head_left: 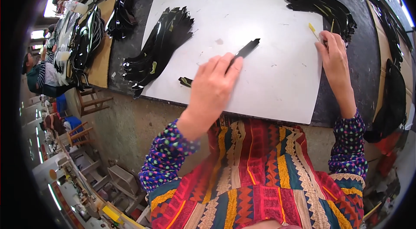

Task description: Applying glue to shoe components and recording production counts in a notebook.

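Note:
Over the middle of a white board (286, 77), my left hand (212, 84) is closed on a narrow black strip (248, 48). The strip's jagged end sticks out past my fingers; a dark end with a pale patch (185, 81) shows left of the hand, and I cannot tell if it is the same strip. At the board's right edge, my right hand (334, 55) pinches a thin yellow-tipped stick (312, 27), partly hidden by the fingers. Just beyond it lies a fanned bundle of black strips (318, 1). Another fanned black bundle (162, 42) rests on the board's left side.
A dark table (355, 86) bears the board. More black pieces (125, 8) lie at its far left, beside brown cardboard (102, 62). A black heap (390, 99) sits at the right edge. A wooden stool (93, 101) and another person (41, 73) are to the left.

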### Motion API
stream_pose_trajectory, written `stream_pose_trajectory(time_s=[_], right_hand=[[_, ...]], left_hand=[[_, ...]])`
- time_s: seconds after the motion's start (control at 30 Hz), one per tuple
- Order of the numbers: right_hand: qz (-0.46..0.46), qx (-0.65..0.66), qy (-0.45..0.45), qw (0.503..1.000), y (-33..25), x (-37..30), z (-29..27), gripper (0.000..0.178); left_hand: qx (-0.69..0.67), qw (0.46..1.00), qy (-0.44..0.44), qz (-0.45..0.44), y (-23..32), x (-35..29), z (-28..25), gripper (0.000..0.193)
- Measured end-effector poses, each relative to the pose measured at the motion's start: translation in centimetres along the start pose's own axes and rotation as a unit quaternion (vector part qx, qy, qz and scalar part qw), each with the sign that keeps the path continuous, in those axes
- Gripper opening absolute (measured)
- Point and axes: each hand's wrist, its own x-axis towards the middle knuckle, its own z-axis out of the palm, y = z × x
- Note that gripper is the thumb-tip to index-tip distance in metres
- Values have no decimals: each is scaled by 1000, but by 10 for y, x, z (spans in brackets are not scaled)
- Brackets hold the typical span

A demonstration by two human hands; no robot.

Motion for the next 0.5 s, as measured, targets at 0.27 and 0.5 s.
stream_pose_trajectory(time_s=[0.27, 0.5], right_hand=[[91, 82, -35, 992, -8, 0, -7, 19], [91, 87, -63, 990, -19, 2, -12, 19]], left_hand=[[-39, 996, 81, 29, -1, 1, 19, 37], [-21, 997, 59, 41, 2, 8, 6, 37]])
